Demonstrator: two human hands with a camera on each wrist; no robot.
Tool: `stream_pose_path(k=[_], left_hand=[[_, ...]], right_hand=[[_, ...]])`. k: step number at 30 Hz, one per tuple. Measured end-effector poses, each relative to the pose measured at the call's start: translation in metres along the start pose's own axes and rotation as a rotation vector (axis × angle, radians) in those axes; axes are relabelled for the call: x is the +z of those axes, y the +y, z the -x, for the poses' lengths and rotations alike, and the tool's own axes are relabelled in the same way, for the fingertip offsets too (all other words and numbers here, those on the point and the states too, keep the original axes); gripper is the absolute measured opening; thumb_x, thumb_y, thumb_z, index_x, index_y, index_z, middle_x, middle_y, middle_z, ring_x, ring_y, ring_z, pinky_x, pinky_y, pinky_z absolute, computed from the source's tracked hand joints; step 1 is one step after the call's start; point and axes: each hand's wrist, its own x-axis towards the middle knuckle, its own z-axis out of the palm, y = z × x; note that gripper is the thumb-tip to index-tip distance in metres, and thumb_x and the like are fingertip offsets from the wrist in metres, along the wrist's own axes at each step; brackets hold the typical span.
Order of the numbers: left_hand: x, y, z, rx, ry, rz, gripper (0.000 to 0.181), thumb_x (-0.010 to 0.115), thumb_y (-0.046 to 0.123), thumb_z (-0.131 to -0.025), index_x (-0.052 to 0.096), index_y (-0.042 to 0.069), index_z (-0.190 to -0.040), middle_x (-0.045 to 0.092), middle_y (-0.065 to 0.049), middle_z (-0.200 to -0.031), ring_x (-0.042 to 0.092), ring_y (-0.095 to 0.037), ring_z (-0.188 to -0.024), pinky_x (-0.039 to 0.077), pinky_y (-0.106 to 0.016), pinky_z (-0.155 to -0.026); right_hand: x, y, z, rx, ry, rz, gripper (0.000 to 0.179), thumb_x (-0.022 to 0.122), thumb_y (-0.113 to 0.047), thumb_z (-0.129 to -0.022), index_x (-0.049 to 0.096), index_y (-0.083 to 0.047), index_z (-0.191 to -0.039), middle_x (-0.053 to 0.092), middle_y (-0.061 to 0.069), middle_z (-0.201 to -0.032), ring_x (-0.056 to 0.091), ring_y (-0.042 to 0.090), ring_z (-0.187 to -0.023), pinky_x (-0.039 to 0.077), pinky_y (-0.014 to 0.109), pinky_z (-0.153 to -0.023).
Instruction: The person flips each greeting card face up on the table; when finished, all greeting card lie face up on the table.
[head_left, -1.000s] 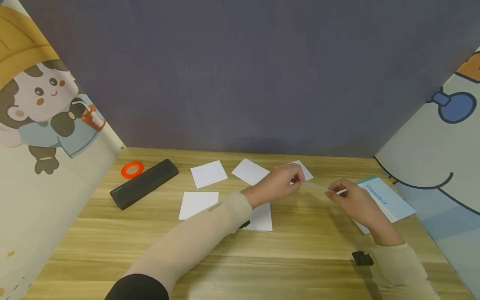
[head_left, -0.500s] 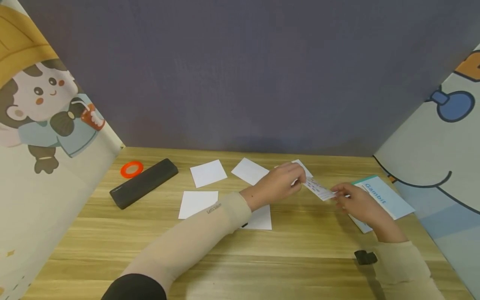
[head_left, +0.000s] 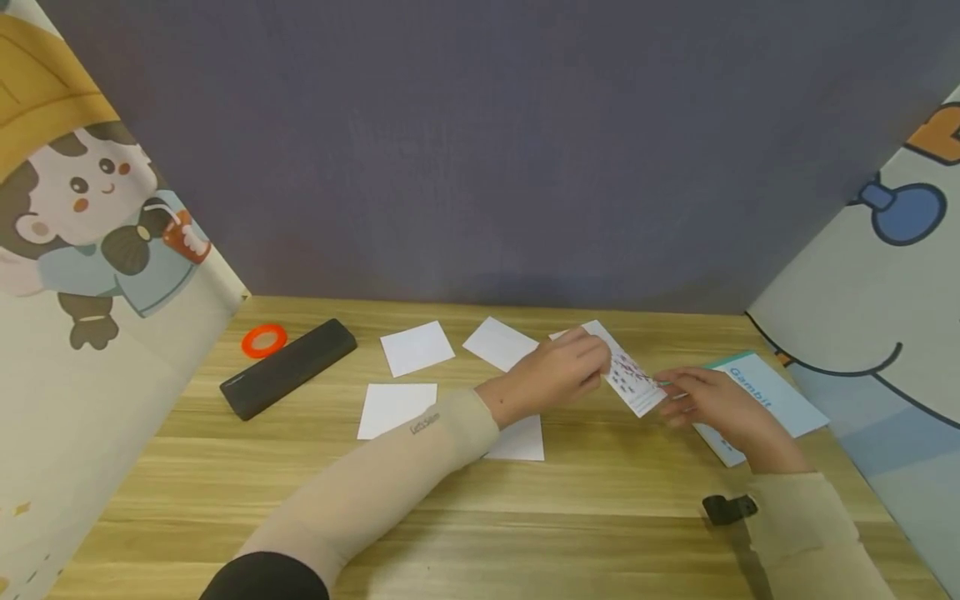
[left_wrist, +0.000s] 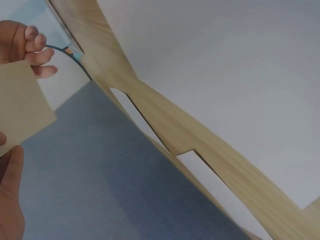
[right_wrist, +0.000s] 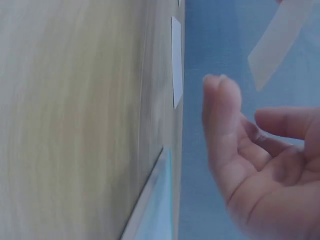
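My left hand (head_left: 558,371) pinches a small white card (head_left: 633,385) above the table, its printed side with purple and dark marks facing the head camera. In the left wrist view the plain back of this card (left_wrist: 25,100) shows, with the left thumb and a finger at its lower edge. My right hand (head_left: 712,400) is beside the card's right corner, fingers loosely extended. The right wrist view has a gap between that hand (right_wrist: 270,165) and the hanging card (right_wrist: 280,45), and nothing in its grasp.
Several blank white cards (head_left: 417,347) lie spread on the wooden table (head_left: 525,525). A light blue pack marked "Gambit" (head_left: 787,400) lies at the right, partly behind my right hand. At the left are a long black box-shaped device (head_left: 288,369) and an orange ring (head_left: 264,341).
The card, seen edge-on between both hands a second ago, has turned its printed face to the head camera. My right fingers have let go of it and loosened.
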Motion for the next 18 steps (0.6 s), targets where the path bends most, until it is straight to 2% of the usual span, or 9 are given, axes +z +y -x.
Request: stream_pose_path(k=[3,6,9,12,18], left_hand=[[0.0,0.0,0.001,0.031,0.022,-0.027,0.014,0.055,0.006,-0.107,0.064,0.012,-0.1,0.073,0.003,-0.11,0.065,-0.013,-0.105,0.05,-0.019,-0.108],[0.0,0.001,0.002,0.051,0.029,-0.048,0.014,0.054,0.007,-0.107,0.065,0.012,-0.1,0.073,0.003,-0.11,0.066,-0.012,-0.107,0.05,-0.019,-0.11],[0.001,0.001,0.002,0.062,0.033,-0.061,0.015,0.053,0.007,-0.107,0.065,0.012,-0.1,0.072,0.003,-0.109,0.066,-0.012,-0.107,0.05,-0.02,-0.109],[0.003,0.001,0.002,0.066,0.033,-0.073,0.015,0.054,0.008,-0.107,0.065,0.013,-0.1,0.072,0.003,-0.109,0.065,-0.012,-0.106,0.051,-0.019,-0.107],[0.004,0.002,0.004,0.074,0.025,-0.081,0.015,0.053,0.008,-0.107,0.065,0.014,-0.099,0.071,0.005,-0.108,0.064,-0.011,-0.104,0.051,-0.018,-0.104]], right_hand=[[-0.001,0.002,-0.003,-0.019,-0.027,-0.09,0.064,0.033,-0.034,-0.118,0.031,0.014,-0.16,0.05,0.039,-0.147,0.074,0.01,-0.1,0.066,0.032,-0.087],[0.0,0.003,-0.007,-0.025,-0.032,-0.149,0.067,0.036,-0.035,-0.118,0.028,0.015,-0.161,0.055,0.032,-0.145,0.071,0.006,-0.099,0.065,0.03,-0.086],[0.001,0.003,-0.011,-0.024,-0.027,-0.169,0.069,0.04,-0.037,-0.117,0.029,0.014,-0.161,0.061,0.013,-0.136,0.069,0.006,-0.099,0.064,0.028,-0.083],[0.001,0.003,-0.014,-0.027,-0.031,-0.189,0.07,0.043,-0.039,-0.116,0.031,0.014,-0.16,0.065,0.001,-0.125,0.069,0.006,-0.1,0.063,0.028,-0.082],[0.001,0.004,-0.019,-0.028,-0.043,-0.224,0.07,0.044,-0.038,-0.116,0.032,0.014,-0.16,0.067,-0.011,-0.115,0.068,0.004,-0.099,0.061,0.028,-0.082]])
